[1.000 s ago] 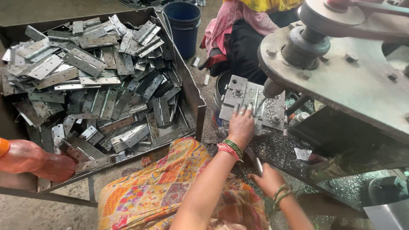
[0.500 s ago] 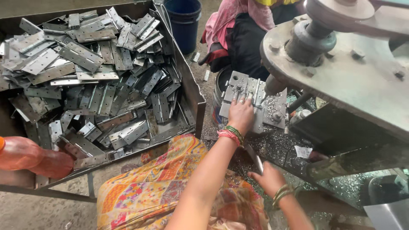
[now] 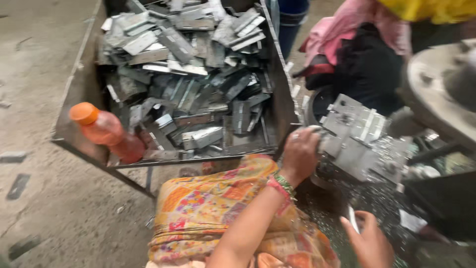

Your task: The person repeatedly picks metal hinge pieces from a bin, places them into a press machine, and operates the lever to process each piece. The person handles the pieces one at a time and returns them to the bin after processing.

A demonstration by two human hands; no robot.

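Beside bin rim (image 3: 280,106), left hand (image 3: 299,154) seemingly grips plates (image 3: 353,134).

Metal plates (image 3: 188,64) in bin: dull grey, some lighter silver. Bottle (image 3: 106,131): orange cap, reddish-orange body. Cloth on lap (image 3: 208,208): yellow-orange with pink and green floral print. Bangles (image 3: 282,184) on left wrist: green and pink-red. Bucket (image 3: 292,15): blue. Floor (image 3: 34,188): grey-brown.

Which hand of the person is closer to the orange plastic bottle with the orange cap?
Left. The left hand rests at the bin's right corner, to the right of the orange plastic bottle. The right hand is lower and further right, holding a thin white object.
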